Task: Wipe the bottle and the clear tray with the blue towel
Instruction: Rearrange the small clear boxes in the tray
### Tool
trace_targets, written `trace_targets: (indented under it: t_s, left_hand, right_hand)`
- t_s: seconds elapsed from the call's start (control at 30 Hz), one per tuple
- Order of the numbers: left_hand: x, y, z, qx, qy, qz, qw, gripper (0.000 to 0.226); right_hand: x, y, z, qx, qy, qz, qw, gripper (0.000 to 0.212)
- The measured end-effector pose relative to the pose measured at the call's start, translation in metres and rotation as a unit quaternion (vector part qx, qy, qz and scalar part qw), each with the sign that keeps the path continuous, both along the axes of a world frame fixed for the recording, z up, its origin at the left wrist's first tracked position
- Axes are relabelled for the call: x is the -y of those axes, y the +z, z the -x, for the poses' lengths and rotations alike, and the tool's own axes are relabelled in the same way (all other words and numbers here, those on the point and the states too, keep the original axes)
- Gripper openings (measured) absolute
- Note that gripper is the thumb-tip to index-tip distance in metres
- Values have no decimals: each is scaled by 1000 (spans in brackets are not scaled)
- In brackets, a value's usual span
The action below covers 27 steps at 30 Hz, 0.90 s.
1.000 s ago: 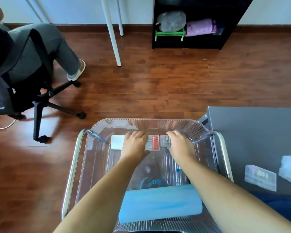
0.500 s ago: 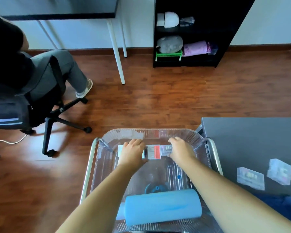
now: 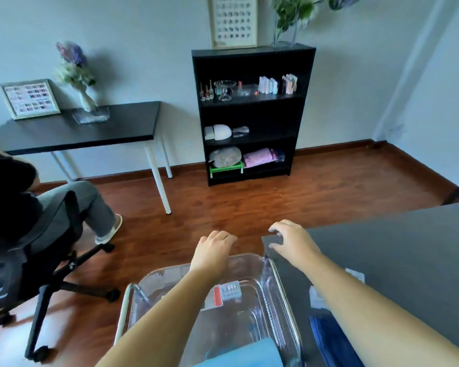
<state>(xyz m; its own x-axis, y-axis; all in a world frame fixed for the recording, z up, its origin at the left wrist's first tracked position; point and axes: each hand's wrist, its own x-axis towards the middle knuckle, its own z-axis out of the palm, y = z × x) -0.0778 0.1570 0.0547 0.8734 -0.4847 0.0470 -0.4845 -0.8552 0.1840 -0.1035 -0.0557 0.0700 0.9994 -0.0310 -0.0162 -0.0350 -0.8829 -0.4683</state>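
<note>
Now that my left hand (image 3: pixel 214 251) and right hand (image 3: pixel 293 242) have lifted off the clear tray (image 3: pixel 261 295), both hang open and empty; wiping hasn't started.

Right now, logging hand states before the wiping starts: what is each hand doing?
Left hand: open, fingers curled down, holding nothing, above the clear tray's far rim.
Right hand: open, fingers spread, empty, at the grey table's corner.
</note>
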Motion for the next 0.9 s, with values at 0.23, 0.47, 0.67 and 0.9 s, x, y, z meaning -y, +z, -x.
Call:
trace_targets:
  t_s: [0.23,0.47,0.67,0.9]
  left_hand:
    - [112,-5,22,-30,-141,-55,988,64]
    - [172,-39,43,-76,-213,-141,964,67]
    - [189,-58,47,-126,-221,-157,954,58]
    - [195,-54,42,-127,-195,-125,964,34]
  right_hand:
    - [109,-14,58,-89,-93,41,991,48]
    - [157,-51,89,-139,-74,21,987,58]
    - [170,-70,89,-148,-71,-33,986,66]
    - [172,-71,78,-113,-62,-27,991,55]
